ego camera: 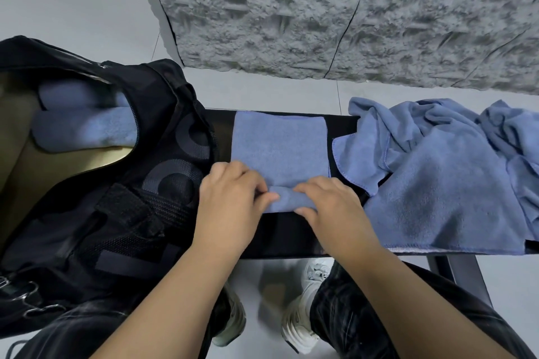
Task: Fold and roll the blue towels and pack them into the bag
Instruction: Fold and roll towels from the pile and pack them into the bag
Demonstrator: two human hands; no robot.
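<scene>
A folded blue towel [280, 146] lies as a narrow strip across the black bench [285, 236]. Its near end is curled into a small roll [284, 199]. My left hand [230, 195] pinches the roll's left end, thumb and fingers curled round it. My right hand [329, 204] grips the roll's right end the same way. On the left stands an open black bag [122, 189] with rolled blue towels [84, 125] inside it. A heap of loose blue towels [443, 169] covers the bench's right part.
A grey rough stone wall [320, 9] rises behind the bench. The bench leg [463, 277] shows at the lower right. My legs and white shoes [303, 326] are below the bench's front edge, on a grey tiled floor.
</scene>
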